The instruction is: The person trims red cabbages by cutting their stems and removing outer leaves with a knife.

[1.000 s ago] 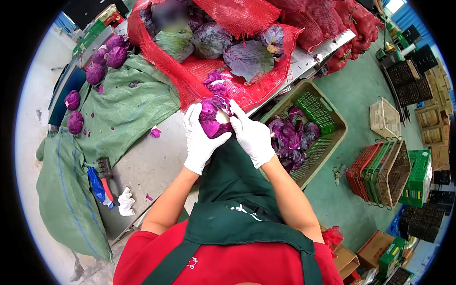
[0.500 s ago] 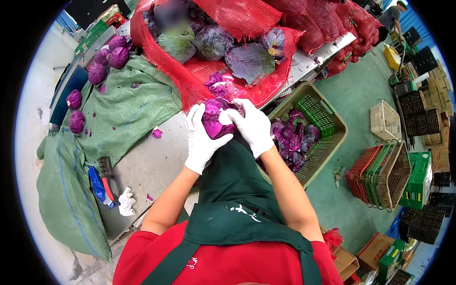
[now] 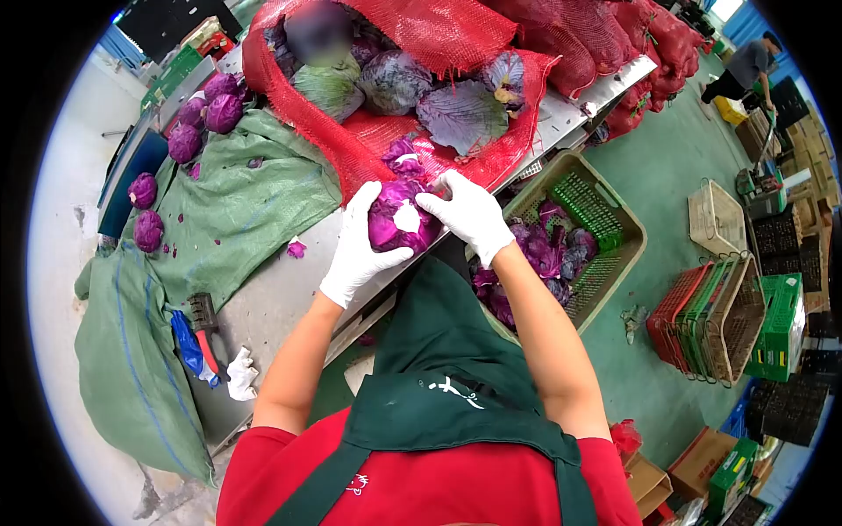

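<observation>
A peeled red cabbage (image 3: 384,226) with a pale stem end sits between my white-gloved hands at the table edge. My left hand (image 3: 355,250) cups its left side, thumb underneath. My right hand (image 3: 469,213) has its fingers curled against the cabbage's upper right; whether a leaf is pinched there is hidden. Just beyond, loose purple leaves (image 3: 403,158) lie on the red mesh sack (image 3: 303,123), which holds several whole cabbages with dark outer leaves (image 3: 460,114). Below my right forearm, a crate (image 3: 627,263) contains stripped purple leaves (image 3: 539,250).
Several peeled cabbages (image 3: 184,143) rest along a green woven cloth (image 3: 237,206) at left. A red-handled tool (image 3: 206,337) and a crumpled white glove (image 3: 241,375) lie nearby. Stacked baskets (image 3: 702,320) stand on the floor at right. Another person (image 3: 745,66) bends at far right.
The cabbage has turned slightly, showing its pale stem end more. My right fingers have shifted from across it toward its upper right side. The distant person has moved and bent over.
</observation>
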`<state>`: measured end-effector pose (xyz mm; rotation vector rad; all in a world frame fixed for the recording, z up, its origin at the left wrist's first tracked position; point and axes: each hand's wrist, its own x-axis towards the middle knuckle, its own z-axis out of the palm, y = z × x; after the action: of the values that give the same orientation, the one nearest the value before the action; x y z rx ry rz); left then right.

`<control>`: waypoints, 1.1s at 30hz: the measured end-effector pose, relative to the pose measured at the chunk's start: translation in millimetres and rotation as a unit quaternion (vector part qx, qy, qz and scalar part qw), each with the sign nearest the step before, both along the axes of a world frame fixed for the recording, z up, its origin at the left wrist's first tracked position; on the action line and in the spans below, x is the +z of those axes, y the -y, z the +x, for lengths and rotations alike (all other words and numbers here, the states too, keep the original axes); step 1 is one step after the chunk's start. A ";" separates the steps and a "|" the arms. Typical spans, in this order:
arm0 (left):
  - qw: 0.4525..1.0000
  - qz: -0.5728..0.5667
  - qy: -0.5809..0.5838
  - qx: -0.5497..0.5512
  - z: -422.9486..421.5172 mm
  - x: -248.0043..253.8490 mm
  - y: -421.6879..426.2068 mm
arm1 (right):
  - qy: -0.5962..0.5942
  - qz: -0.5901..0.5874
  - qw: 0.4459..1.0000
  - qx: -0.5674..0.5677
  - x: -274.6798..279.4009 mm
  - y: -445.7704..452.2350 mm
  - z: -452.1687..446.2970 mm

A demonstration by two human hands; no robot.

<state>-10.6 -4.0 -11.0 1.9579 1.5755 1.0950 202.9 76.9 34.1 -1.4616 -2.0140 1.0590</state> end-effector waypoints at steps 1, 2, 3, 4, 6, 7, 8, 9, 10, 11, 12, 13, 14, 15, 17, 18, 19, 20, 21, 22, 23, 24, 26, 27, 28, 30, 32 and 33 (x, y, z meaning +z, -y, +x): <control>1.000 0.001 0.000 -0.001 1.8 2.3 -0.6 | 0.000 0.001 1.000 -0.001 -2.8 -6.3 1.0; 1.000 0.010 -0.014 -0.006 3.2 3.8 -0.3 | -0.031 -0.030 0.999 0.015 -9.0 -12.1 3.4; 0.999 0.017 -0.028 -0.012 4.0 4.1 0.5 | -0.061 -0.061 0.996 0.031 -14.6 -15.2 5.7; 0.999 0.026 -0.030 -0.016 3.6 2.6 -0.3 | -0.086 -0.065 0.993 0.037 -20.7 -16.4 7.5; 0.999 0.030 -0.036 -0.015 4.0 2.7 -0.1 | -0.039 -0.019 0.998 0.040 -20.1 -17.2 14.9; 0.998 0.033 -0.044 -0.014 4.6 3.3 -0.5 | 0.006 0.027 0.999 0.044 -15.7 -15.3 16.9; 0.998 0.034 -0.042 -0.015 5.7 3.9 -0.4 | 0.014 0.080 0.997 0.014 -16.0 -7.9 12.7; 0.999 0.026 -0.045 -0.013 6.8 4.6 0.3 | 0.003 0.085 0.996 0.007 -11.1 -2.2 9.8; 0.999 0.017 -0.048 -0.011 7.4 5.7 0.8 | 0.001 0.058 0.998 -0.007 -5.0 -1.5 7.4; 0.999 0.016 -0.047 -0.012 8.3 7.6 1.8 | -0.001 0.030 0.999 -0.021 -1.7 -0.1 6.4; 0.998 0.020 -0.050 -0.014 9.5 10.0 3.2 | 0.000 0.028 0.999 -0.020 -1.7 0.2 7.0; 0.998 0.025 -0.054 -0.016 10.2 12.2 4.3 | 0.000 0.015 1.000 -0.020 -1.6 -0.7 7.6; 0.998 0.024 -0.055 -0.016 11.1 13.8 5.2 | -0.001 0.002 1.000 -0.019 -1.1 -1.9 8.0; 0.997 0.025 -0.067 -0.023 12.1 15.4 5.6 | -0.002 0.001 1.000 -0.019 -2.9 -4.4 9.0; 0.996 0.030 -0.078 -0.030 13.6 19.6 4.6 | -0.025 -0.052 0.998 -0.003 -9.1 -11.6 15.0; 0.994 0.023 -0.096 -0.041 14.8 22.6 4.6 | -0.045 -0.048 0.998 0.011 -12.5 -12.3 17.6; 0.992 0.015 -0.114 -0.054 16.9 25.5 4.4 | -0.043 -0.046 0.998 0.010 -16.4 -12.7 19.3; 0.991 0.019 -0.117 -0.064 20.3 28.9 4.0 | -0.011 -0.009 1.000 -0.001 -21.1 -11.5 20.9; 0.991 0.019 -0.115 -0.067 22.1 28.8 2.5 | 0.020 0.026 0.999 -0.011 -21.5 -7.7 21.5; 0.988 0.027 -0.132 -0.071 22.7 28.6 0.4 | 0.035 0.081 0.996 -0.028 -22.5 -2.0 20.9; 0.985 0.035 -0.150 -0.075 22.3 28.2 -1.3 | 0.036 0.080 0.996 -0.030 -22.4 -1.5 23.4; 0.985 0.034 -0.151 -0.078 20.3 26.7 -2.6 | 0.040 0.079 0.995 -0.042 -25.7 -1.8 26.0; 0.986 0.031 -0.141 -0.089 17.0 26.5 -4.3 | 0.070 0.105 0.989 -0.075 -34.8 -6.0 34.2; 0.986 0.026 -0.131 -0.096 14.2 27.3 -5.0 | 0.067 0.081 0.991 -0.083 -49.1 -11.5 45.9; 0.986 0.021 -0.125 -0.109 9.7 28.2 -5.5 | 0.043 0.062 0.992 -0.097 -53.3 -7.9 53.1; 0.988 0.005 -0.108 -0.113 3.9 27.1 -5.2 | 0.045 0.046 0.991 -0.120 -61.9 2.6 67.8; 0.990 -0.046 -0.082 -0.105 -2.0 31.6 -0.3 | 0.006 -0.043 0.988 -0.146 -78.9 4.2 78.8; 0.991 -0.080 -0.042 -0.101 -4.6 29.8 1.8 | -0.034 -0.098 0.982 -0.157 -82.6 8.3 81.8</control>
<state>-15.1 -5.8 18.8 2.0249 1.4211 0.7896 284.7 68.6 -48.5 -1.7475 -1.5983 1.1750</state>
